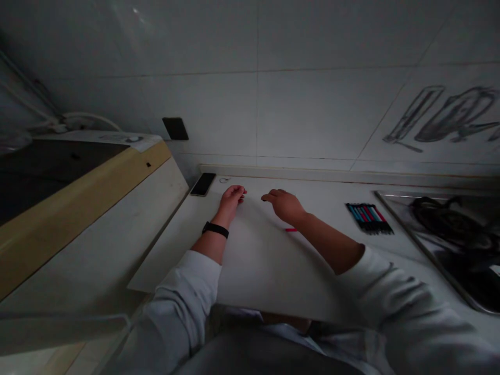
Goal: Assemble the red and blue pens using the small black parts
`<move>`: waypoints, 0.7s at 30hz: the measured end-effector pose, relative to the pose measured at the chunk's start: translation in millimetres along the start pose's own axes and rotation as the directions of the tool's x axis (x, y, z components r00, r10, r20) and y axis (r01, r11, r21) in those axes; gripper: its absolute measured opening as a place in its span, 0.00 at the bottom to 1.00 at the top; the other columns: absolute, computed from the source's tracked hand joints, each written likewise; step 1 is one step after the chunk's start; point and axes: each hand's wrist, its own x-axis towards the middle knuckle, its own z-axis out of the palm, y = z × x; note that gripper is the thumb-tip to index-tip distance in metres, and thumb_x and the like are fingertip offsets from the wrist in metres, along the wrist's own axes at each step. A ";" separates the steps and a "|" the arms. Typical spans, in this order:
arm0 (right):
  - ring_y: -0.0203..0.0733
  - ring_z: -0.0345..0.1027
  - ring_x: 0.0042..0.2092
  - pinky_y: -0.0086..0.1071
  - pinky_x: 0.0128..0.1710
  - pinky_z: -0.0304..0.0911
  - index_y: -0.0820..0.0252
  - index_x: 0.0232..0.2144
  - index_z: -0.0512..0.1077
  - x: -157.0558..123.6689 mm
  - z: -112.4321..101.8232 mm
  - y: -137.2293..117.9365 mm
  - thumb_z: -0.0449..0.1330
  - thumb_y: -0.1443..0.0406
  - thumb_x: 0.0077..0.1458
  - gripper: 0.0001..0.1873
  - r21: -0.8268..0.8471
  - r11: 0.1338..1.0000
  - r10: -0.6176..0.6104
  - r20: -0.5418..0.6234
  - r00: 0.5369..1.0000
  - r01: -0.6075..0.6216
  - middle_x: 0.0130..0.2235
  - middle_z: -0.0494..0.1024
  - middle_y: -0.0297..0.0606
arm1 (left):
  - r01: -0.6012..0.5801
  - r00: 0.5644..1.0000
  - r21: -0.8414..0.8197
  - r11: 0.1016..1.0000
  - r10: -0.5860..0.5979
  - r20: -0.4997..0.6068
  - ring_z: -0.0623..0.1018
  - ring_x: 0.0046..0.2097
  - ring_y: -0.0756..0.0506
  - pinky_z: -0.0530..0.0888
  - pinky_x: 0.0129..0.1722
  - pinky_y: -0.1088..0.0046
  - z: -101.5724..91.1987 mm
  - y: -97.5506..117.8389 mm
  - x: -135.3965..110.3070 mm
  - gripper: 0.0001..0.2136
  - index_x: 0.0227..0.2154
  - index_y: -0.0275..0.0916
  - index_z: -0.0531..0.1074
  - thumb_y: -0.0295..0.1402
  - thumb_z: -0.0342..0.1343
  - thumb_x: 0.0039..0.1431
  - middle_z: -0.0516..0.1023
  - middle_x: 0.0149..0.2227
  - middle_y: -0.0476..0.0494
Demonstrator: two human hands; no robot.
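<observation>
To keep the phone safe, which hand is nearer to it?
Left. The left hand is close by, to the phone's right; the right hand is farther right, beyond the left.

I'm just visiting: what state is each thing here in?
Left hand: fingers curled; grip unclear.
Right hand: pinching a small dark item.
Black wristband: fastened around left wrist.
Phone: flat, screen dark.
Pen-like sticks: laid side by side.
Red piece: lying down.
Stove: no flame visible.

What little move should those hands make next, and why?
Perhaps bring the right hand nearer the left hand: a gap separates them, the right seems to pinch a small dark piece, and a reddish bit, too small to identify, seems to show at the left.
</observation>
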 end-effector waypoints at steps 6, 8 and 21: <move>0.45 0.74 0.44 0.40 0.48 0.69 0.58 0.55 0.74 -66.4 -2.0 25.5 0.54 0.63 0.67 0.17 0.451 0.886 0.291 -0.365 0.884 -0.105 0.47 0.78 0.47 | -0.087 0.987 0.030 0.996 0.082 0.141 0.77 0.38 0.49 0.73 0.39 0.71 43.2 30.9 -32.2 0.14 0.39 0.39 0.72 0.42 0.63 0.56 0.80 0.40 0.41; 0.45 0.73 0.41 0.41 0.45 0.70 0.58 0.51 0.75 -75.8 0.0 32.3 0.57 0.60 0.65 0.16 0.508 0.853 0.367 -0.420 0.830 -0.119 0.45 0.78 0.46 | -0.061 0.974 0.053 0.997 0.048 0.223 0.78 0.39 0.48 0.73 0.40 0.71 57.7 35.9 -45.0 0.14 0.40 0.39 0.72 0.41 0.64 0.55 0.80 0.41 0.41; 0.45 0.76 0.44 0.37 0.48 0.70 0.55 0.50 0.77 -89.1 16.6 37.4 0.54 0.59 0.70 0.15 0.466 0.884 0.179 -0.289 0.941 -0.025 0.46 0.82 0.42 | 0.158 0.925 0.089 0.983 -0.179 0.336 0.72 0.29 0.52 0.68 0.31 0.75 69.7 -8.0 -72.4 0.18 0.34 0.36 0.74 0.46 0.67 0.54 0.78 0.31 0.46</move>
